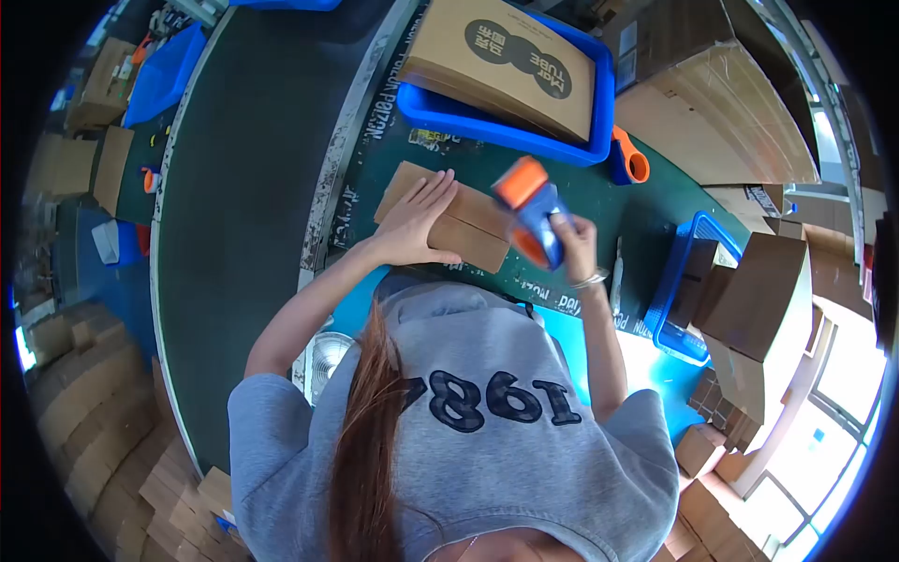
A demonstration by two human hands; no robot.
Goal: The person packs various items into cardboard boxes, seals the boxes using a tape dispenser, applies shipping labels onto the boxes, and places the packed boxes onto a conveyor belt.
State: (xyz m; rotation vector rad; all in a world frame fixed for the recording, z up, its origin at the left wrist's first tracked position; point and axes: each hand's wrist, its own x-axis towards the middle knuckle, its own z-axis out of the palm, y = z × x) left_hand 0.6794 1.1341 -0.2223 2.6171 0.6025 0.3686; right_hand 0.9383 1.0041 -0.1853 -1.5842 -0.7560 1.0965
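Note:
A small brown cardboard box [475, 228] lies on the green work table [468, 161]. Across its left part my left hand [417, 220] rests flat, fingers stretched out over the top. Just right of the box, my right hand [578, 245] grips a blue and orange tape dispenser [540, 214], which is tilted and slightly blurred. Whether the dispenser touches the box I cannot tell. A second tape dispenser [629, 159], also blue and orange, stands farther back on the table.
Behind the box, a blue tray [506, 134] holds a large printed carton [506, 61]. A blue basket [670, 281] with boxes stands at the right, near a thin knife-like tool [616, 274]. A dark conveyor belt [253, 187] runs along the left. A big carton [721, 112] stands back right.

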